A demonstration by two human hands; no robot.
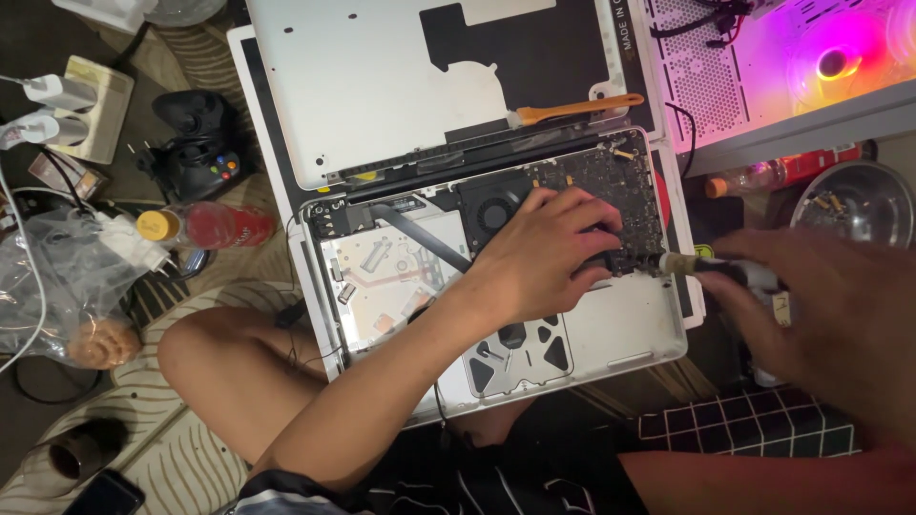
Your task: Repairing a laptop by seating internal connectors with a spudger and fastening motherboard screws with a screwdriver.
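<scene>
Left hand: middle of the frame, palm down, fingers spread and pressing on the dark circuit board of the opened laptop; it grips nothing.
Right hand: right of the frame, blurred, closed around a grey-handled tool whose brownish tip points left and meets the board's right edge, just beside the left fingertips.
Opened laptop: centre of the frame, base up, resting on the person's crossed legs; black fan left of the board, a flat grey cable running diagonally, silver metal parts at lower left.
Bottom cover: silver panel lying above the laptop, upper middle, with a black cut-out patch.
Orange-handled brush: on the cover's right part, lying nearly level.
Red bottle: on its side left of the laptop, yellow cap.
Game controller: black, upper left.
Computer case: upper right, glowing pink.
Metal bowl: right edge, above the right hand.
</scene>
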